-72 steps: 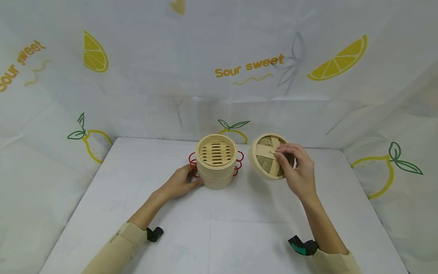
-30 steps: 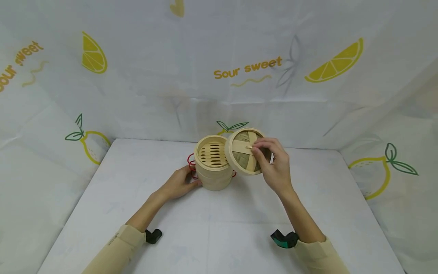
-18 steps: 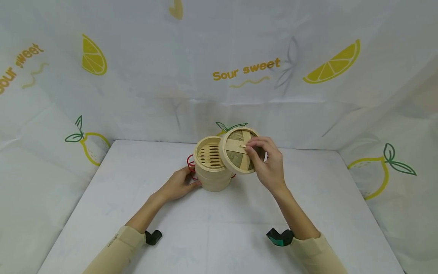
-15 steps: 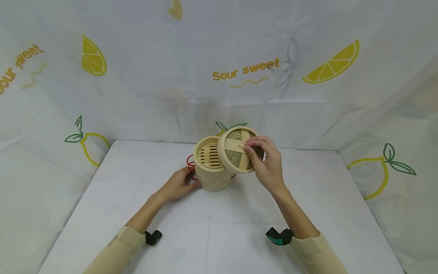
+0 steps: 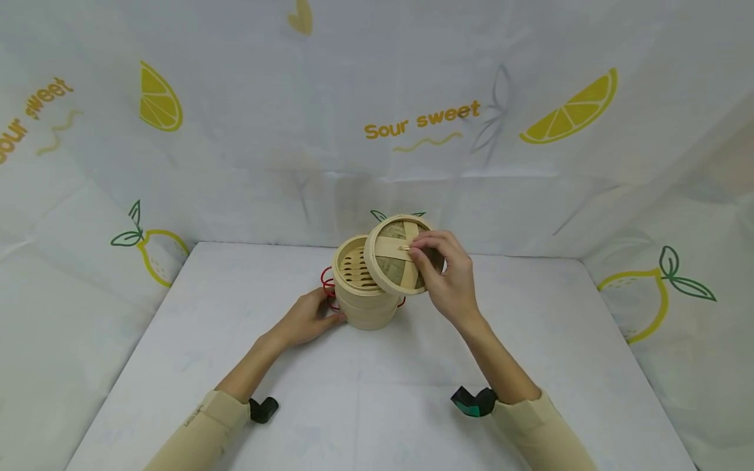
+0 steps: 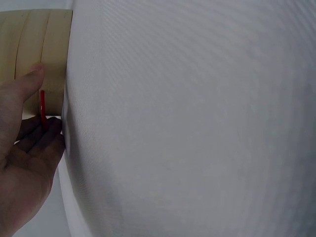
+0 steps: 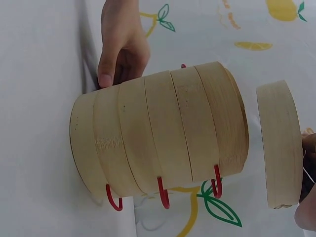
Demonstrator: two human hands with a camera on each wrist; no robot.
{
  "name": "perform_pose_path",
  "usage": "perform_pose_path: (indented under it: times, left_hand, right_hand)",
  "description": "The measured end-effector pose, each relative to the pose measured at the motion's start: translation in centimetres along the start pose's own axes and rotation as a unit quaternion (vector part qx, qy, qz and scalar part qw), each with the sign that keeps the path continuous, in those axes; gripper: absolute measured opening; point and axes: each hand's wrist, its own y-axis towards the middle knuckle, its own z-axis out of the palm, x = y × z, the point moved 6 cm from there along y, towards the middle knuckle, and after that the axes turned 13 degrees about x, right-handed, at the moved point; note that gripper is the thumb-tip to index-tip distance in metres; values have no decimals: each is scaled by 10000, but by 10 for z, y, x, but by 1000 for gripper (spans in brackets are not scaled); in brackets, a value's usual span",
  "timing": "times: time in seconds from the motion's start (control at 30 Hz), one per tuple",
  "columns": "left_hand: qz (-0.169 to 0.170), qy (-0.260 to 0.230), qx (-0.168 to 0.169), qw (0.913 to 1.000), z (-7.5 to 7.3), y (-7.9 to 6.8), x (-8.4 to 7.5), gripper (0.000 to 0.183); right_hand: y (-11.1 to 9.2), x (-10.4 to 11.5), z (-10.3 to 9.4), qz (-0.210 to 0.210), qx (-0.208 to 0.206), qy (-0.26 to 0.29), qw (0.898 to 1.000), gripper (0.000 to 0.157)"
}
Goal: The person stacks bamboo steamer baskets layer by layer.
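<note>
A stacked bamboo steamer stands upright near the table's back edge, its slatted top tier partly showing. My left hand steadies its lower left side; in the left wrist view, the thumb lies on the steamer's wall and the fingers bend by a red handle. My right hand pinches the small loop on top of the round bamboo lid. The lid is tilted and overlaps the right part of the steamer's top. In the right wrist view, a gap separates the lid from the stack.
The white-covered table ends at a white cloth backdrop printed with lemons and lettering. Several red loop handles stick out from the steamer's sides.
My right hand has carried the lid leftward, from beside the steamer to over the right part of its top. My left hand has stayed at the steamer's lower side.
</note>
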Motion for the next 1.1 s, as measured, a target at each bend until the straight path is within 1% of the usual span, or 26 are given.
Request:
perform_pose_path:
  times: [0.2,0.33,0.8,1.1]
  left_hand:
    - [-4,8,-21,10000,0,0,0,57]
    - [-45,-43,0,10000,0,0,0,58]
    - [-17,-102,30,9999,1,1,1,57]
    - [-10,-62,19,10000,0,0,0,57]
  right_hand:
    - [4,0,7,-7,99,112,9999,9]
    - [6,1,11,-6,83,133,9999,9]
    - [9,0,17,-96,18,14,10000,9]
    - [12,0,22,-121,62,82,9999,10]
